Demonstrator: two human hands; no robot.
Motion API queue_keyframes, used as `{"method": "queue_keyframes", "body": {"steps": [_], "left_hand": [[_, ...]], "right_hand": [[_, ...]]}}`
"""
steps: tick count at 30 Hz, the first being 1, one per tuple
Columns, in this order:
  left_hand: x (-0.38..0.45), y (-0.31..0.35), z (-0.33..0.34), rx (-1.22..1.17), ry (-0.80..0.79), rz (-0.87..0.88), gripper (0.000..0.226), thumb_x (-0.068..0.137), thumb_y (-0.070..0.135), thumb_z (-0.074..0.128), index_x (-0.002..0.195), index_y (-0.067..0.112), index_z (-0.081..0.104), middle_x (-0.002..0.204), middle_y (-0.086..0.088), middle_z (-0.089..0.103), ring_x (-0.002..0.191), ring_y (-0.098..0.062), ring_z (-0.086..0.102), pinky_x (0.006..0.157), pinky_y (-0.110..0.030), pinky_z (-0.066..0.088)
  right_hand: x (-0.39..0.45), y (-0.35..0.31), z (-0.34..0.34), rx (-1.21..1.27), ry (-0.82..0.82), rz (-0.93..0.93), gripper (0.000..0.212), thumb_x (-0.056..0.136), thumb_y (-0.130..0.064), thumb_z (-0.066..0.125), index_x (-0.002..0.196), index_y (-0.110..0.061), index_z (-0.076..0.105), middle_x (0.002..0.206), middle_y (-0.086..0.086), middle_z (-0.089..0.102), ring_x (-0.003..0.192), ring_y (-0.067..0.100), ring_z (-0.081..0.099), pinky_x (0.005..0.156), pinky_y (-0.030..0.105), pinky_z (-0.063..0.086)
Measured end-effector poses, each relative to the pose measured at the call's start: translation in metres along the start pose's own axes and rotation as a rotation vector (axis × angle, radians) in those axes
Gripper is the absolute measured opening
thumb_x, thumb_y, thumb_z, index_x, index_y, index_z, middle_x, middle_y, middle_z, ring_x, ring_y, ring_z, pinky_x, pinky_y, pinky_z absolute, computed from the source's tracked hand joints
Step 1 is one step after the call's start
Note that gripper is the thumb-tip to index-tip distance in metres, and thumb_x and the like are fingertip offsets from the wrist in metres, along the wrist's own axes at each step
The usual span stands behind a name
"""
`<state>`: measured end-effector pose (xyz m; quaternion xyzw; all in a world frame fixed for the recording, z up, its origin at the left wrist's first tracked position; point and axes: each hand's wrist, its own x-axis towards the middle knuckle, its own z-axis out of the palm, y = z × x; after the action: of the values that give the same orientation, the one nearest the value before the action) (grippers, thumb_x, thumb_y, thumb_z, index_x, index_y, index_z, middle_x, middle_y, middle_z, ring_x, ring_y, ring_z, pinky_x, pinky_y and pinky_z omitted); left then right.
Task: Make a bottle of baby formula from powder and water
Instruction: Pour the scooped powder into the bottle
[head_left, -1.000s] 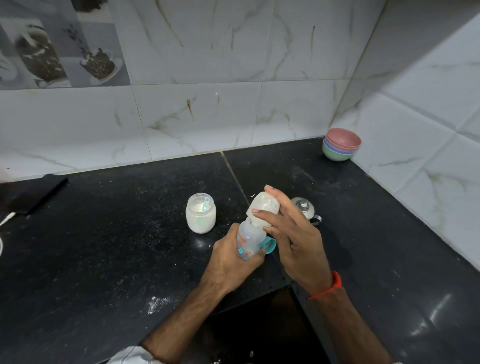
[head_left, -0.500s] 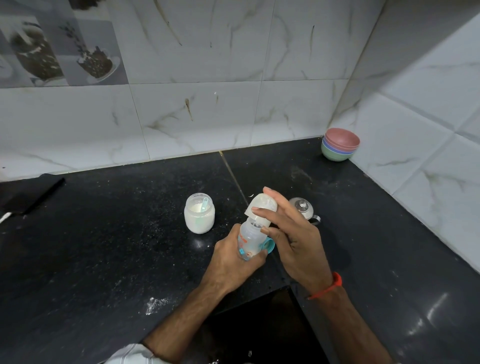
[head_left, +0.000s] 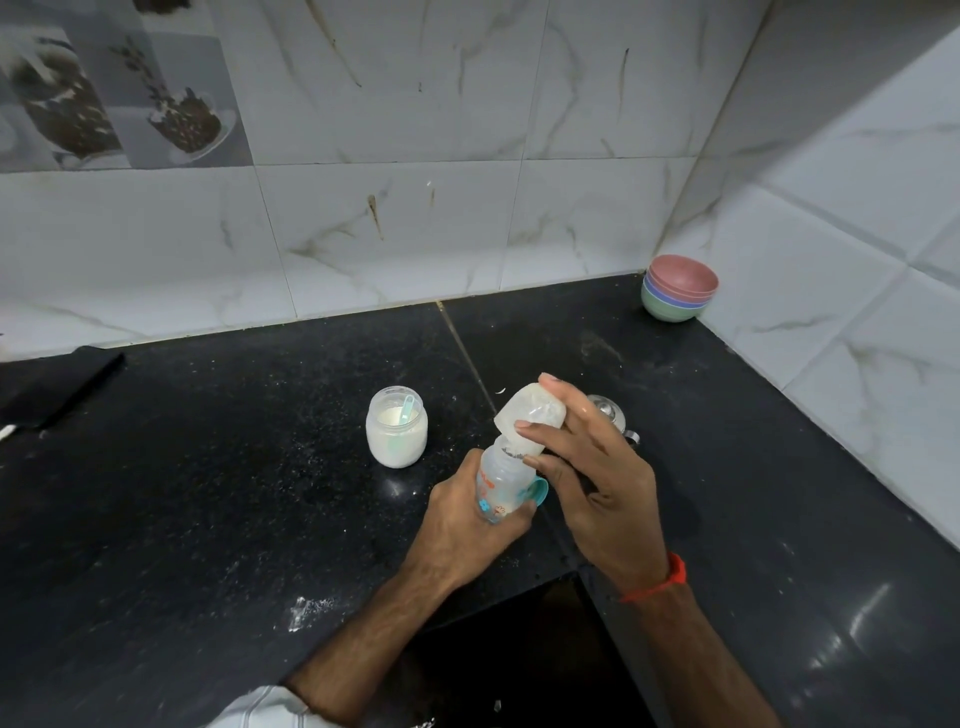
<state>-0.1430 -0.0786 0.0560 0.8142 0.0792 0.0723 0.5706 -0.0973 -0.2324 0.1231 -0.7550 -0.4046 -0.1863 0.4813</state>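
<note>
My left hand (head_left: 467, 525) grips a clear baby bottle (head_left: 500, 486) with orange and blue print, tilted to the right over the black counter (head_left: 208, 519). A teal ring (head_left: 540, 491) shows at the bottle's right side. My right hand (head_left: 597, 483) holds a translucent white cap (head_left: 530, 418) tilted at the bottle's mouth, fingertips on its rim. To the left stands an open glass jar of white powder (head_left: 396, 434) with a teal scoop (head_left: 408, 408) inside.
A steel lidded vessel (head_left: 605, 410) sits just behind my right hand. Stacked coloured bowls (head_left: 678, 288) stand in the back right corner. A dark flat object (head_left: 57, 384) lies at far left. Spilled powder (head_left: 306, 610) marks the counter near the front edge.
The cap in my right hand has tipped and lifted slightly off the bottle's mouth. The bottle and left hand stay in about the same place.
</note>
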Motion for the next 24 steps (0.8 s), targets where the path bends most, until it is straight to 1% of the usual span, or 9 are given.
{"method": "queue_keyframes", "body": {"steps": [2, 5, 8, 11, 13, 18, 20, 22, 24], "left_hand": [[0.0005, -0.0004, 0.0006, 0.001, -0.002, -0.003, 0.058, 0.081, 0.032, 0.086, 0.123, 0.039, 0.046, 0.114, 0.019, 0.063, 0.101, 0.005, 0.063, 0.074, -0.004, 0.051], [0.0015, -0.0006, 0.0009, 0.006, -0.010, -0.007, 0.059, 0.081, 0.032, 0.086, 0.123, 0.039, 0.045, 0.111, 0.021, 0.060, 0.101, 0.006, 0.062, 0.074, -0.003, 0.050], [0.0018, -0.0025, 0.0008, 0.010, -0.016, 0.004, 0.059, 0.082, 0.033, 0.085, 0.126, 0.038, 0.046, 0.114, 0.020, 0.061, 0.103, 0.005, 0.063, 0.077, -0.004, 0.051], [0.0009, -0.0045, 0.0007, 0.029, -0.007, 0.013, 0.057, 0.081, 0.035, 0.086, 0.124, 0.036, 0.049, 0.113, 0.018, 0.063, 0.103, 0.002, 0.064, 0.078, -0.007, 0.053], [0.0006, -0.0058, 0.0011, 0.018, -0.007, 0.020, 0.057, 0.081, 0.035, 0.086, 0.125, 0.036, 0.050, 0.115, 0.015, 0.066, 0.104, 0.000, 0.066, 0.079, -0.010, 0.055], [0.0014, -0.0068, 0.0013, 0.020, -0.008, 0.023, 0.060, 0.080, 0.035, 0.086, 0.130, 0.032, 0.052, 0.117, 0.013, 0.067, 0.106, -0.003, 0.067, 0.083, -0.016, 0.058], [0.0010, -0.0073, 0.0013, 0.014, -0.012, 0.017, 0.060, 0.081, 0.035, 0.086, 0.129, 0.035, 0.050, 0.118, 0.014, 0.067, 0.106, -0.002, 0.067, 0.082, -0.013, 0.057], [0.0003, -0.0058, 0.0009, 0.025, -0.016, 0.011, 0.059, 0.081, 0.035, 0.086, 0.126, 0.037, 0.048, 0.116, 0.017, 0.064, 0.106, 0.001, 0.065, 0.079, -0.007, 0.054], [0.0002, -0.0054, 0.0002, 0.019, -0.015, 0.005, 0.059, 0.081, 0.034, 0.086, 0.125, 0.039, 0.047, 0.115, 0.018, 0.064, 0.105, 0.003, 0.065, 0.079, -0.006, 0.053]], "right_hand": [[0.0003, 0.0008, -0.0006, -0.009, -0.027, 0.014, 0.040, 0.086, 0.019, 0.070, 0.120, -0.003, 0.074, 0.150, 0.018, 0.053, 0.141, 0.011, 0.051, 0.111, 0.026, 0.048], [-0.0020, 0.0041, -0.0004, -0.027, 0.014, 0.024, 0.039, 0.085, 0.019, 0.072, 0.118, -0.002, 0.074, 0.148, 0.020, 0.054, 0.141, 0.011, 0.052, 0.110, 0.022, 0.046], [-0.0018, 0.0037, 0.0002, -0.020, -0.025, 0.048, 0.039, 0.086, 0.015, 0.073, 0.119, -0.005, 0.075, 0.150, 0.014, 0.054, 0.141, 0.011, 0.051, 0.112, 0.024, 0.045], [-0.0028, 0.0056, 0.0013, -0.023, 0.010, 0.048, 0.038, 0.085, 0.014, 0.074, 0.119, -0.003, 0.075, 0.149, 0.017, 0.055, 0.141, 0.012, 0.052, 0.112, 0.025, 0.046], [-0.0023, 0.0049, 0.0008, 0.006, -0.040, 0.053, 0.037, 0.087, 0.013, 0.073, 0.119, -0.005, 0.075, 0.150, 0.014, 0.055, 0.142, 0.012, 0.051, 0.113, 0.028, 0.046], [-0.0037, 0.0061, 0.0012, 0.014, -0.028, 0.030, 0.036, 0.087, 0.015, 0.072, 0.118, -0.002, 0.075, 0.150, 0.018, 0.054, 0.141, 0.021, 0.053, 0.113, 0.031, 0.048], [-0.0037, 0.0048, 0.0025, 0.046, -0.041, 0.025, 0.035, 0.087, 0.015, 0.071, 0.118, -0.002, 0.075, 0.150, 0.017, 0.054, 0.141, 0.020, 0.053, 0.113, 0.031, 0.047], [-0.0052, 0.0042, 0.0032, 0.012, 0.025, 0.023, 0.037, 0.086, 0.014, 0.073, 0.119, -0.004, 0.074, 0.149, 0.017, 0.054, 0.141, 0.019, 0.053, 0.113, 0.029, 0.047], [-0.0053, 0.0056, 0.0025, 0.018, -0.005, 0.058, 0.038, 0.087, 0.010, 0.074, 0.121, -0.008, 0.074, 0.151, 0.012, 0.053, 0.141, 0.015, 0.052, 0.113, 0.031, 0.048]]}}
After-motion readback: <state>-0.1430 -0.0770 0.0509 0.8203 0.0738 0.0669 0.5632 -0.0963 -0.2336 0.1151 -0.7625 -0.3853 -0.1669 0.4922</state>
